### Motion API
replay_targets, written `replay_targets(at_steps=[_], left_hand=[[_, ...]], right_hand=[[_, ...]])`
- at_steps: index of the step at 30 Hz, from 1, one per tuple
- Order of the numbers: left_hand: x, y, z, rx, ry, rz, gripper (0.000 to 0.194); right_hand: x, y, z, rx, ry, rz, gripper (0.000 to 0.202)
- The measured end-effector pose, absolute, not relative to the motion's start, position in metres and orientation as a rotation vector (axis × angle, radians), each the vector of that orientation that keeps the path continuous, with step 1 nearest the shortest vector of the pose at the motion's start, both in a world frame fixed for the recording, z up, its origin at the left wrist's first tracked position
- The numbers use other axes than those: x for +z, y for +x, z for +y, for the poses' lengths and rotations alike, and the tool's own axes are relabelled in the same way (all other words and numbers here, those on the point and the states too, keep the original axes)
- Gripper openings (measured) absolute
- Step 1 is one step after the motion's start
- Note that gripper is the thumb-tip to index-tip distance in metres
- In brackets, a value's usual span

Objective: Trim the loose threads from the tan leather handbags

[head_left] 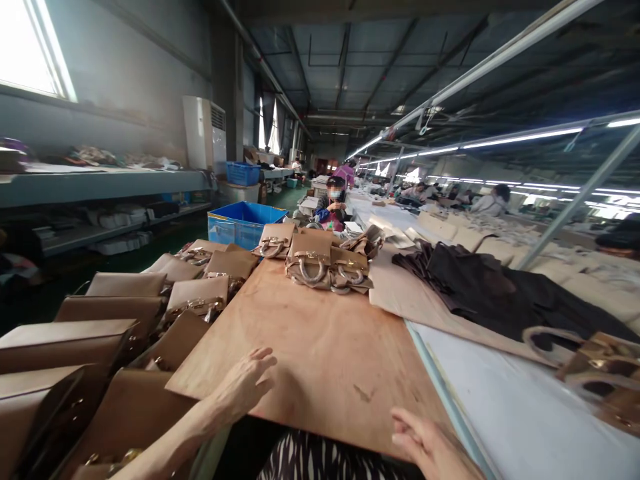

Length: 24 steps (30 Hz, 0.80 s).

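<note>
My left hand (253, 377) hovers over the near left part of a wooden board (320, 333), fingers apart and holding nothing. Over the board's near right corner is my right hand (423, 437), its fingers stretched out and loosely spread, also with nothing in them. Tan handbags (307, 257) with wrapped handles are piled at the far end of the board. To the left of my left hand, more tan handbags (113, 307) lie in rows. At the right edge, another tan handbag (605, 373) with pale handles rests on a white surface (500, 393).
Dark material (480, 287) is heaped on the right-hand table. A blue crate (245, 223) stands beyond the left bags. A seated person (333, 203) works past the far bags. Slanting over the right table is a metal pole (580, 200). Shelves (110, 187) line the left wall.
</note>
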<state>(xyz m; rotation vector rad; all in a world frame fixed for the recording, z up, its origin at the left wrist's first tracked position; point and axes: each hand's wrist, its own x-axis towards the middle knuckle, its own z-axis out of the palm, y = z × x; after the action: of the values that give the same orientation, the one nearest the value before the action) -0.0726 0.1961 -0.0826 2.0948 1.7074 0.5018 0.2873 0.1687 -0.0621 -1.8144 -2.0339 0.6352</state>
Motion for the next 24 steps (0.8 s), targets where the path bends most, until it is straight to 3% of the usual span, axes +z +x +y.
replay_targets(at_steps=[9,18,24], left_hand=[[-0.104,-0.049,0.274,0.486,2.189,1.805,0.008],[-0.078,-0.104,0.419,0.623,2.063,2.109,0.029],[-0.078,-0.125,0.521,0.691,1.961,2.209,0.063]], right_hand=[[-0.071,0.278,0.326,0.220,-1.830,-2.327,0.046],[-0.100,0.258,0.450,-0.156,-1.702,-2.493,0.047],[-0.103,0.247,0.505,-0.191,-1.752,-2.498,0.053]])
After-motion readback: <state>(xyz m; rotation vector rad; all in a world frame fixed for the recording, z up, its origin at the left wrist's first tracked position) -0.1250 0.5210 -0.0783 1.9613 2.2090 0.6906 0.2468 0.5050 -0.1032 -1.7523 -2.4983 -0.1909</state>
